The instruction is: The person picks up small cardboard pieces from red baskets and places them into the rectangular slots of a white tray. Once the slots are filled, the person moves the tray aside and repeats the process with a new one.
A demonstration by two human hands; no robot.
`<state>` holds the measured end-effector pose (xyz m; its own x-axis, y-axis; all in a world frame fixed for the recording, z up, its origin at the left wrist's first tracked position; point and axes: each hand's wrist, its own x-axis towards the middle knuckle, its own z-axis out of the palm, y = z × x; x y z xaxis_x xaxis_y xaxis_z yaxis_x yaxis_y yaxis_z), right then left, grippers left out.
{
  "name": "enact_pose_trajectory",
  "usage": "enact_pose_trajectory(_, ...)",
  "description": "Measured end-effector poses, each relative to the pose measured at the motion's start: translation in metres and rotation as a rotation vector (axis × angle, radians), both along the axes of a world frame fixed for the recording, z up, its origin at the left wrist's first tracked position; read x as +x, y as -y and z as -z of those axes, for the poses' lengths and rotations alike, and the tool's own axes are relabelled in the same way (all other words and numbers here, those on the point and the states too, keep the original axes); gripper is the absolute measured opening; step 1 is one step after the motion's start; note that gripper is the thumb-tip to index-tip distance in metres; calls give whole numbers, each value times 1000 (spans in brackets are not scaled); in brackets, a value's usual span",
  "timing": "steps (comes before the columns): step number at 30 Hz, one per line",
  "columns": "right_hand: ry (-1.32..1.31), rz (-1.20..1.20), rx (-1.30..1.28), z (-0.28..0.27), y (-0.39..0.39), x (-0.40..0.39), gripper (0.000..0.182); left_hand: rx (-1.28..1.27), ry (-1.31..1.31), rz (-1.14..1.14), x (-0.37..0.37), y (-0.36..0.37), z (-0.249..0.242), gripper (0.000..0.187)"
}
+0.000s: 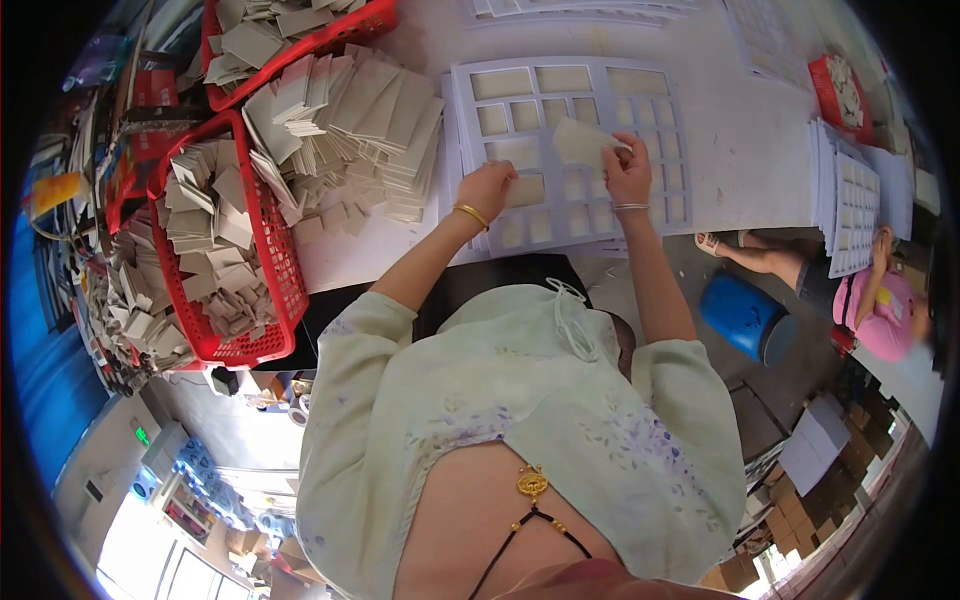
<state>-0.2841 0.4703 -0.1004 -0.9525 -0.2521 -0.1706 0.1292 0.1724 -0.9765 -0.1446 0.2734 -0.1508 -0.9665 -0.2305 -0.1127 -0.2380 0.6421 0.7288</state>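
A white die-cut sheet (594,78) with rows of rectangular windows lies on the white table, on top of other sheets. My right hand (628,172) pinches a thin, pale, translucent-looking piece (580,142) by its right end, above the middle of the sheet. Over the sheet's left part is my left hand (487,190), its fingers closed together beside a window with a greyish card inside. Whether anything sits between those fingertips is hidden. Left of the sheet, stacks of grey cardboard pieces (385,110) lean and spill across the table.
Two red plastic baskets (292,270) of cardboard pieces stand at the left. On the right are a smaller red basket (856,128) and a person in pink (885,310) holding a stack of windowed sheets (855,210). A blue drum (735,312) stands on the floor.
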Motion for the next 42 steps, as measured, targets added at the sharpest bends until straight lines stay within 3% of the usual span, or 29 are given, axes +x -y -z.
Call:
enact_pose_trajectory(4, -147, -226, 191, 16, 18, -4, 25, -35, -42, -38, 1, -4, -6, 8)
enact_pose_trajectory(8, -129, -382, 267, 33, 39, -5, 21, -93, 50, -145, 15, -8, -11, 16)
enact_pose_trajectory(10, -131, -451, 295, 46, 52, -4, 20, -196, 91, -69, 30, -8, -14, 18)
enact_pose_trajectory(14, -193, -497, 380, 53, 62, -3, 21, -217, -44, -174, 36, -14, -22, 20)
enact_pose_trajectory(20, -299, -562, 479, 55, 76, -2, 19, -281, 12, -1, 39, -5, -15, 22)
enact_pose_trajectory(22, -314, -592, 522, 52, 78, -3, 18, -249, -56, -36, 42, -5, -14, 20)
enact_pose_trajectory(25, -554, -460, 550, 58, 79, 2, 16, -238, -63, 26, 50, -6, -13, 22)
enact_pose_trajectory(28, -495, -575, 543, 71, 76, 0, 17, -314, -78, 178, 59, -4, -17, 29)
enact_pose_trajectory(32, -511, -524, 372, 63, 76, 3, 16, -364, -67, 320, 68, -3, -18, 36)
enact_pose_trajectory(34, -524, -457, 299, 45, 75, 6, 15, -406, -139, 226, 71, -4, -21, 37)
enact_pose_trajectory(37, -639, -457, 410, 29, 66, 6, 17, -480, -125, 244, 72, -3, -18, 38)
enact_pose_trajectory(42, -839, -685, 625, 40, 53, 12, 27, -503, -126, 277, 69, -6, -12, 38)
